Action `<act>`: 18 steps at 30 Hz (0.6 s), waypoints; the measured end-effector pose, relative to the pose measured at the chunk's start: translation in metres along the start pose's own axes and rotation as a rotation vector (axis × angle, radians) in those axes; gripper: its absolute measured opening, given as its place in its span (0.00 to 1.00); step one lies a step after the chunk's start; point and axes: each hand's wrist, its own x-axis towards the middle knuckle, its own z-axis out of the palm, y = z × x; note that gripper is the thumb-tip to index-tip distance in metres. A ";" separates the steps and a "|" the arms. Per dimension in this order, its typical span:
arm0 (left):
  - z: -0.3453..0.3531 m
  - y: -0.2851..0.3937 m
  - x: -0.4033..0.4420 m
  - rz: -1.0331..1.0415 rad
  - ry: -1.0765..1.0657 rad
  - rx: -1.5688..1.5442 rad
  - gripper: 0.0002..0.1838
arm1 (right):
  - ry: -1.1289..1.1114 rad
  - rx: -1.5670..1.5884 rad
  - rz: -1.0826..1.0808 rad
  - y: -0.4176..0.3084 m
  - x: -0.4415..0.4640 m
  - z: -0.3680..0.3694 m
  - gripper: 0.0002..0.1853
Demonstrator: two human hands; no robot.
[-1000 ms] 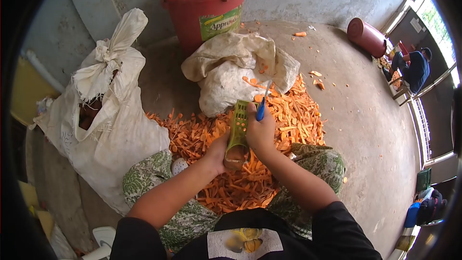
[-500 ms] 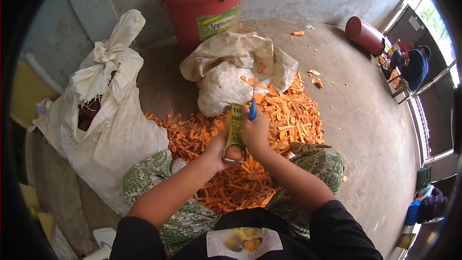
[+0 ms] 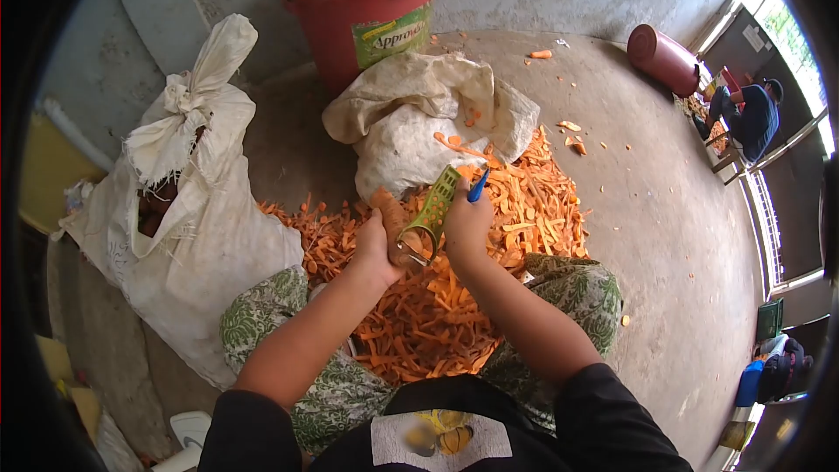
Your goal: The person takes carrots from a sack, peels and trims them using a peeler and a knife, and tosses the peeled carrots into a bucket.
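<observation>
My left hand [image 3: 374, 249] is closed around a carrot [image 3: 389, 210] with brownish-orange skin, its upper end sticking out past the fingers. A green peeler [image 3: 435, 203] is gripped in my right hand [image 3: 469, 225], its bladed loop low beside the carrot; whether blade and carrot touch I cannot tell. The same right hand also keeps hold of a blue-handled knife [image 3: 478, 185], the handle poking up above the fingers. Beneath both hands spreads a heap of orange peelings [image 3: 537, 214], reaching between my legs.
A crumpled white sack [image 3: 393, 156] lies behind the peelings, before a red bucket [image 3: 323, 31]. On the left stands a tied, filled sack [image 3: 205, 267]. To the right, a dark red barrel [image 3: 660, 57] lies tipped over near a seated person [image 3: 753, 122].
The peeler has tilted to the right and no longer overlaps most of the carrot, which now shows upright in my left hand. The knife handle has leaned over to the right.
</observation>
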 end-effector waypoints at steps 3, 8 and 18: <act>0.001 -0.002 0.005 0.024 0.048 -0.050 0.23 | 0.030 0.031 0.037 -0.006 0.001 -0.003 0.19; 0.008 0.008 0.004 0.052 0.129 -0.053 0.21 | 0.111 -0.005 0.009 0.005 0.013 -0.003 0.18; -0.012 0.026 -0.016 -0.134 -0.165 0.037 0.19 | 0.074 0.354 0.184 -0.007 0.045 -0.028 0.16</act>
